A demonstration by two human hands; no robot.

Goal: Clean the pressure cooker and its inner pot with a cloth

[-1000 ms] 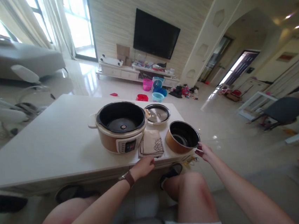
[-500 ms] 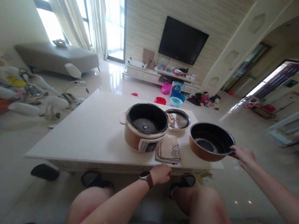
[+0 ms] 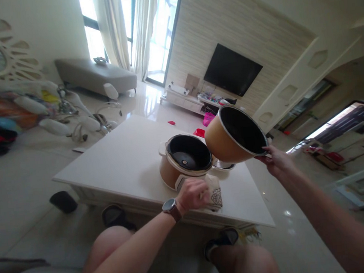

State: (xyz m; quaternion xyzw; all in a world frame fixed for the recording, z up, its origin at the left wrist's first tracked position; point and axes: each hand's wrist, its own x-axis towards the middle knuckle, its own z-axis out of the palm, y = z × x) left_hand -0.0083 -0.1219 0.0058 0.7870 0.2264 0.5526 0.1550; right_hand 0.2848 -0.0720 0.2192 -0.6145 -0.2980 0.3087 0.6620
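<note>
My right hand (image 3: 276, 159) pinches the rim of a gold-brown inner pot (image 3: 224, 139) with a dark inside. The pot is up in the air, tilted, its mouth turned up and to the right. To its left, the rice cooker body (image 3: 169, 170) stands on the table with its dark hollow showing. My left hand (image 3: 194, 194), a watch (image 3: 169, 205) at its wrist, is curled in front of the cooker and covers part of its front panel. I see nothing in its fingers. Beside it lies a folded patterned cloth (image 3: 216, 193). A round lid (image 3: 223, 165) is partly hidden behind the raised pot.
The white table (image 3: 116, 160) extends left of the cooker. Beyond it are a pink basket (image 3: 208, 118), a red basin (image 3: 199, 132) and a television (image 3: 232, 68) on the wall. A grey bench (image 3: 95, 78) stands near the window. A dark bin (image 3: 63, 202) is at the table's left.
My right hand has raised the inner pot up and leftward, tilting it more. My left hand has lifted from the table's front edge to before the cooker. The view has shifted too.
</note>
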